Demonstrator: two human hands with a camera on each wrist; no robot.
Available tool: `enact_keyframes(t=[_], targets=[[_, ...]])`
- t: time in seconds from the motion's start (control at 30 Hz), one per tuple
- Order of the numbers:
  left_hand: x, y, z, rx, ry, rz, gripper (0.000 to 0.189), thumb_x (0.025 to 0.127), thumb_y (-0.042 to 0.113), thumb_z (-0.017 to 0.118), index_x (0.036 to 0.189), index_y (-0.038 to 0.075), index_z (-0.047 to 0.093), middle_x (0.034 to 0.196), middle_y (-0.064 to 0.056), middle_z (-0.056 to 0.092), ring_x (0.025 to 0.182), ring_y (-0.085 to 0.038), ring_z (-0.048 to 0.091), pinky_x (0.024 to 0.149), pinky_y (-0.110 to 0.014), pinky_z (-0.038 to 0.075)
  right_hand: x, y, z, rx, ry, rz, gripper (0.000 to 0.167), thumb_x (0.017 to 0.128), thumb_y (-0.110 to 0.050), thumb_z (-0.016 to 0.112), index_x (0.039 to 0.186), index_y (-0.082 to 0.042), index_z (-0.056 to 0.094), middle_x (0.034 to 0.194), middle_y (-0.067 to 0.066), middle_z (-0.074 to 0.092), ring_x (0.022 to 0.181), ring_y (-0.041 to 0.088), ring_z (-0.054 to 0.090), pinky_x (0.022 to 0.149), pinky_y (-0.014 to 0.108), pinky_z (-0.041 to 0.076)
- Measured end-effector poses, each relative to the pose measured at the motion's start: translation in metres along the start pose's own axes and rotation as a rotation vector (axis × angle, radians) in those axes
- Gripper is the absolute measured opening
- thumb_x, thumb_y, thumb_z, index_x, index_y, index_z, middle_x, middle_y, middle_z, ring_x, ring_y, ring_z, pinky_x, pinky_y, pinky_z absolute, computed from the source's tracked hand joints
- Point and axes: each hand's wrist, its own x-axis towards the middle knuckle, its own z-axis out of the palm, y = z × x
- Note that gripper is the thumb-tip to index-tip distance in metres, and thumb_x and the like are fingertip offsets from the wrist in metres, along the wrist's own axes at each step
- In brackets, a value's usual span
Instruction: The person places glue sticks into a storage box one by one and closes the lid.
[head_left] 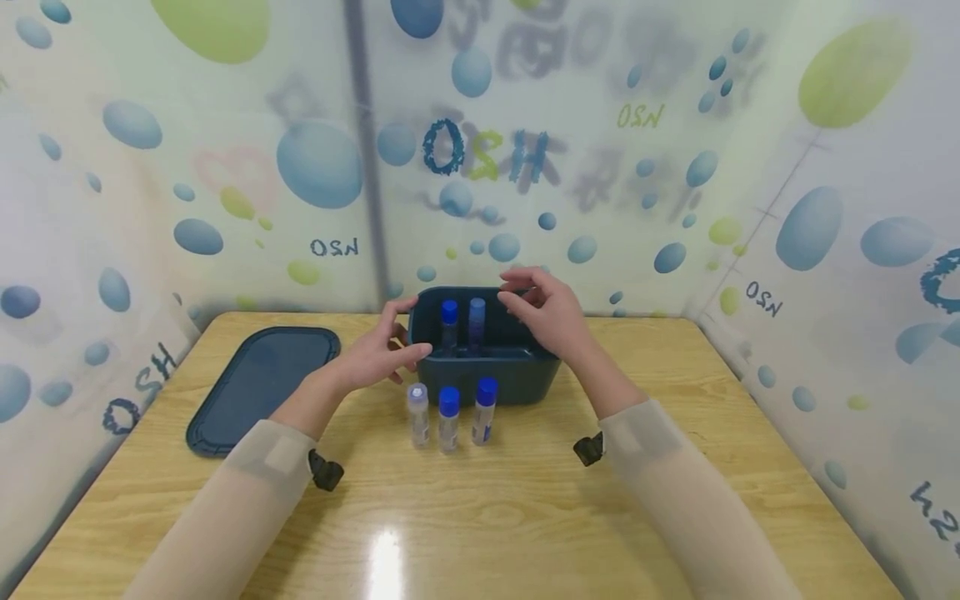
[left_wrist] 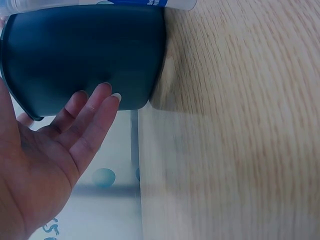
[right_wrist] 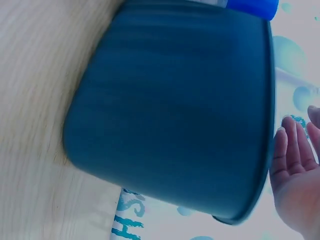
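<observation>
A dark blue-green plastic box (head_left: 495, 381) stands on the table without a lid. Inside it, toward the left, two small bottles with blue caps (head_left: 449, 313) (head_left: 477, 312) stand upright. My left hand (head_left: 382, 348) is at the box's left end, fingers extended along the end wall and thumb near the front rim. Over the right end hovers my right hand (head_left: 551, 315), its fingers loosely bent with nothing between them. Close in front of the box stand three clear bottles: one with a pale cap (head_left: 418, 417), two with blue caps (head_left: 448, 419) (head_left: 484, 412).
A dark lid (head_left: 266, 387) lies flat on the table at the left. The wooden table (head_left: 480, 517) meets patterned walls (head_left: 480, 225) at the back and sides. Wrist cameras (head_left: 326, 471) (head_left: 588, 450) are strapped on both arms.
</observation>
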Motion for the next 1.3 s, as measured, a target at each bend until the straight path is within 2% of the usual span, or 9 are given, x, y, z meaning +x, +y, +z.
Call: enact_keyframes(t=[0.03, 0.17, 0.3, 0.5, 0.57, 0.7, 0.87, 1.07, 1.3], targets=[[0.0, 0.0, 0.0, 0.001, 0.0, -0.001, 0.093, 0.11, 0.043, 0.068, 0.175, 0.034, 0.002, 0.114, -0.02, 0.055, 0.1, -0.032, 0.073, 0.082, -0.045, 0.066, -0.003, -0.002, -0.001, 0.001, -0.002, -0.004, 0.034, 0.108, -0.023, 0.073, 0.14, -0.011, 0.071, 0.127, 0.014, 0.077, 0.092, 0.028, 0.074, 0.079, 0.03, 0.059], [-0.002, -0.001, -0.001, 0.003, 0.003, -0.006, 0.093, 0.11, 0.044, 0.068, 0.175, 0.034, 0.002, 0.115, -0.02, 0.055, 0.1, -0.032, 0.073, 0.083, -0.046, 0.066, -0.017, -0.007, -0.008, 0.023, -0.024, -0.004, 0.033, 0.108, -0.023, 0.074, 0.138, -0.011, 0.072, 0.126, 0.012, 0.077, 0.093, 0.026, 0.074, 0.078, 0.027, 0.059], [-0.001, -0.001, -0.001, 0.004, 0.006, -0.007, 0.093, 0.11, 0.044, 0.067, 0.175, 0.035, 0.002, 0.116, -0.02, 0.054, 0.101, -0.032, 0.073, 0.083, -0.047, 0.066, -0.032, -0.011, -0.015, 0.021, -0.05, 0.006, 0.031, 0.107, -0.025, 0.074, 0.136, -0.014, 0.072, 0.127, 0.009, 0.076, 0.098, 0.033, 0.074, 0.078, 0.028, 0.059], [0.001, -0.001, -0.001, -0.001, 0.004, 0.0, 0.093, 0.11, 0.045, 0.068, 0.175, 0.037, 0.002, 0.115, -0.02, 0.055, 0.102, -0.035, 0.073, 0.083, -0.047, 0.066, -0.055, -0.016, -0.024, 0.002, -0.095, 0.014, 0.029, 0.107, -0.022, 0.075, 0.134, -0.011, 0.073, 0.125, 0.009, 0.077, 0.099, 0.042, 0.071, 0.077, 0.027, 0.058], [0.001, -0.001, 0.0, 0.0, 0.002, 0.002, 0.093, 0.11, 0.045, 0.068, 0.175, 0.037, 0.002, 0.115, -0.02, 0.055, 0.102, -0.036, 0.073, 0.083, -0.047, 0.066, -0.063, -0.016, -0.026, -0.016, -0.113, 0.005, 0.028, 0.107, -0.02, 0.074, 0.134, -0.01, 0.073, 0.124, 0.009, 0.077, 0.096, 0.04, 0.071, 0.075, 0.027, 0.057], [0.001, 0.0, 0.0, 0.011, 0.001, 0.002, 0.093, 0.11, 0.045, 0.068, 0.175, 0.037, 0.002, 0.116, -0.02, 0.056, 0.102, -0.035, 0.073, 0.084, -0.048, 0.066, -0.079, -0.016, -0.03, -0.061, -0.15, -0.011, 0.027, 0.106, -0.018, 0.075, 0.132, -0.01, 0.074, 0.121, 0.007, 0.078, 0.088, 0.028, 0.071, 0.071, 0.028, 0.057], [0.0, 0.001, -0.001, 0.017, -0.002, 0.001, 0.093, 0.109, 0.047, 0.067, 0.175, 0.036, 0.003, 0.116, -0.021, 0.057, 0.102, -0.034, 0.073, 0.085, -0.048, 0.066, -0.096, -0.012, -0.03, -0.097, -0.195, 0.007, 0.028, 0.105, -0.019, 0.076, 0.132, -0.012, 0.074, 0.12, 0.006, 0.079, 0.087, 0.02, 0.07, 0.074, 0.028, 0.058], [0.0, 0.001, -0.001, 0.015, 0.001, 0.005, 0.092, 0.11, 0.047, 0.067, 0.175, 0.034, 0.004, 0.116, -0.021, 0.058, 0.101, -0.035, 0.074, 0.084, -0.048, 0.067, -0.104, -0.007, -0.021, -0.085, -0.269, 0.026, 0.031, 0.105, -0.02, 0.077, 0.134, -0.009, 0.073, 0.131, 0.013, 0.077, 0.095, 0.014, 0.071, 0.085, 0.026, 0.06], [-0.001, 0.003, -0.001, 0.021, 0.007, -0.002, 0.092, 0.11, 0.047, 0.067, 0.175, 0.033, 0.003, 0.116, -0.02, 0.058, 0.102, -0.037, 0.074, 0.084, -0.047, 0.066, -0.103, 0.001, -0.009, -0.075, -0.324, 0.045, 0.036, 0.104, -0.023, 0.079, 0.137, -0.012, 0.073, 0.134, 0.011, 0.076, 0.093, 0.013, 0.071, 0.084, 0.026, 0.06]])
